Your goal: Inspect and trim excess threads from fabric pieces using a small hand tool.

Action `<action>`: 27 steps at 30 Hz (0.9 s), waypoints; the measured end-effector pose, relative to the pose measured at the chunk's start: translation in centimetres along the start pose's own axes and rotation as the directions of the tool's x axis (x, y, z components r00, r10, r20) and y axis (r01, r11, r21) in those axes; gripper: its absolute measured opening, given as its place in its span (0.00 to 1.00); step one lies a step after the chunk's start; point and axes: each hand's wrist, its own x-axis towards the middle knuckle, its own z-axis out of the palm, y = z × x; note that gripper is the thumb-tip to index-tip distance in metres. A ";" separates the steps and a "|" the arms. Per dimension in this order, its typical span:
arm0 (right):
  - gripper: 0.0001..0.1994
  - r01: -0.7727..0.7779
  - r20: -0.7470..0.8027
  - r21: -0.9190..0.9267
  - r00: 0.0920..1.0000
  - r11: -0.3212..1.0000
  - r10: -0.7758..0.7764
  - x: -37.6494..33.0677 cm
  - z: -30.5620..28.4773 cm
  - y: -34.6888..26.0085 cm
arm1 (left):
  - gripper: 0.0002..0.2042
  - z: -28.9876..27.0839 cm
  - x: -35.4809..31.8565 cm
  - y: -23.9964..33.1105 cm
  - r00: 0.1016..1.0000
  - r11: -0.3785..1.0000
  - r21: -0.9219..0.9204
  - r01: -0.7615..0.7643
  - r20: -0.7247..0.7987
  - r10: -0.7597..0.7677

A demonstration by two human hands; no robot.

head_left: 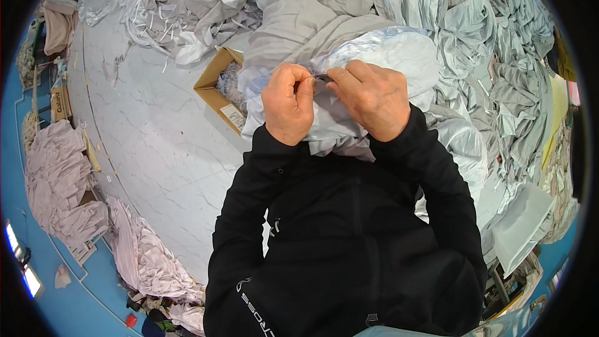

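Observation:
Both of my hands meet over a heap of grey and pale blue fabric (306, 22) in front of my chest. Thumb and forefinger of my left hand (288, 103) are pinched together at the fabric's edge; what lies between the fingertips is too small to make out. My right hand (372, 97) is closed on a small dark tool (322, 77), thin and metallic, whose tip points toward the left fingertips. Its kind is mostly hidden by the fingers. White and pale blue cloth (399, 53) bulges up just beyond the right hand.
An open cardboard box (215, 97) with crumpled clear plastic in it stands left of my left hand. Heaped grey cloth with white ties (193, 9) covers the far side of the marbled table (162, 156). More fabric (518, 87) piles up at right. A translucent bin (521, 228) sits lower right.

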 end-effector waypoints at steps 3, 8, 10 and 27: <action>0.13 -0.015 0.023 -0.002 1.000 1.000 0.016 -0.1 -0.2 0.2 | 0.04 -0.5 -0.1 0.3 1.000 1.000 -0.002 0.023 -0.014 -0.023; 0.11 -0.224 -0.080 0.242 0.965 0.944 0.250 -1.2 -1.1 2.5 | 0.02 -8.7 -0.5 -2.3 0.955 0.988 0.043 0.151 -0.266 -0.135; 0.10 -0.261 -0.077 0.297 0.952 0.918 0.296 -1.6 -1.3 4.4 | 0.02 -13.2 -1.2 -5.3 0.940 0.955 0.173 0.242 -0.285 -0.186; 0.07 -0.383 0.236 0.547 0.924 0.745 0.301 0.2 -1.4 17.3 | 0.15 -0.8 3.9 1.1 0.964 0.886 0.435 -0.157 0.263 0.041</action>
